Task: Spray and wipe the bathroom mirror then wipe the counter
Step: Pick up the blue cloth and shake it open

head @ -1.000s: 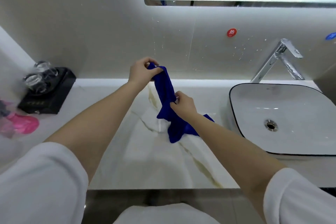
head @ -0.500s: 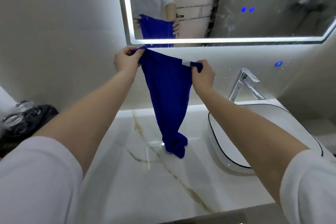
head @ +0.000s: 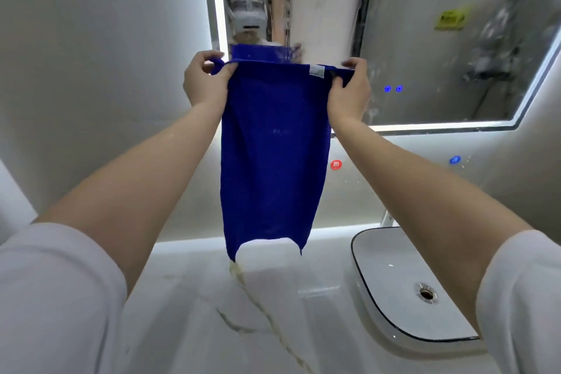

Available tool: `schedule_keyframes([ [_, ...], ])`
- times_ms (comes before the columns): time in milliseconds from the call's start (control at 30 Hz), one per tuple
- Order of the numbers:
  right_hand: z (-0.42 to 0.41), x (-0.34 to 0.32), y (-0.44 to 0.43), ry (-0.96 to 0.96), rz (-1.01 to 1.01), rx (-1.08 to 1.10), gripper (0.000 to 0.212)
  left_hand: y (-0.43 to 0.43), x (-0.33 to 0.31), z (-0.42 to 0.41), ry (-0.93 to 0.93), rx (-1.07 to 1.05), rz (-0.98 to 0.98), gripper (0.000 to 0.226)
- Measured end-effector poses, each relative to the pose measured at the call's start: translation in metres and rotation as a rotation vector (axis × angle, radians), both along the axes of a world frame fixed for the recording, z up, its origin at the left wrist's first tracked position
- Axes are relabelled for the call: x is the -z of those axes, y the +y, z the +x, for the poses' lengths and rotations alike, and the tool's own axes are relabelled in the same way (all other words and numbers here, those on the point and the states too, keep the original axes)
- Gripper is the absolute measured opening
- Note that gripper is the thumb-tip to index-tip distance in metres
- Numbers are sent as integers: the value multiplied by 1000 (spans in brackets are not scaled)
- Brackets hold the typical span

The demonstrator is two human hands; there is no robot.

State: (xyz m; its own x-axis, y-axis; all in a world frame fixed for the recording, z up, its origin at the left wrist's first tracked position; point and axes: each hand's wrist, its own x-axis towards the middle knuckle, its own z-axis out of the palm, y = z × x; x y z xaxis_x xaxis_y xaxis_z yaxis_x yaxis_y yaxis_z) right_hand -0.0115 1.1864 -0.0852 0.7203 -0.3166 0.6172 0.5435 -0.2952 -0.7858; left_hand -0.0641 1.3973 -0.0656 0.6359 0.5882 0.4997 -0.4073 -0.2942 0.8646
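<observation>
Both hands now stand higher than half a second ago, and the deep-blue, soft-piled microfibre cloth (head: pixel 273 146) hangs clear of the glossy white, brown-veined marble counter (head: pixel 188 319) instead of trailing on it. The left hand (head: pixel 204 82) and right hand (head: pixel 349 91) each pinch a top corner between thumb and curled fingers, stretching the cloth flat before the light-edged wall mirror (head: pixel 440 48). Streaks and droplets on the glass look like spray, though blur leaves that unsure. Wiping seems not yet begun, and the counter is still to do. A smooth white, black-rimmed ceramic basin (head: pixel 394 291) sits at the right.
</observation>
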Motion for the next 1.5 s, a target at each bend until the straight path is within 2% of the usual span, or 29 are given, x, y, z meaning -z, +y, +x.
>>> schedule_keyframes([
  [167,-5,-29,3,-89,27,-9,19,4,-29,-15,-34,-80,107,8],
  [333,-18,-43,2,-120,40,1,20,13,-41,-33,24,-69,159,16],
  [533,-27,-33,2,-52,-12,-9,23,22,-35,-42,179,-88,214,33],
  [667,-20,-9,4,58,-75,-5,18,36,-14,-38,379,-17,238,33],
  [833,-6,57,5,318,-205,5,18,51,43,-22,631,108,282,23],
  [1067,19,170,9,579,-331,-53,22,54,152,7,798,169,273,22],
  [1233,34,240,13,764,-352,-79,22,57,222,24,912,245,176,13],
  [1400,9,312,11,905,-340,-113,36,48,305,9,1073,349,144,13],
  [1500,-14,361,0,1011,-392,-130,36,34,364,-15,1196,418,115,17],
])
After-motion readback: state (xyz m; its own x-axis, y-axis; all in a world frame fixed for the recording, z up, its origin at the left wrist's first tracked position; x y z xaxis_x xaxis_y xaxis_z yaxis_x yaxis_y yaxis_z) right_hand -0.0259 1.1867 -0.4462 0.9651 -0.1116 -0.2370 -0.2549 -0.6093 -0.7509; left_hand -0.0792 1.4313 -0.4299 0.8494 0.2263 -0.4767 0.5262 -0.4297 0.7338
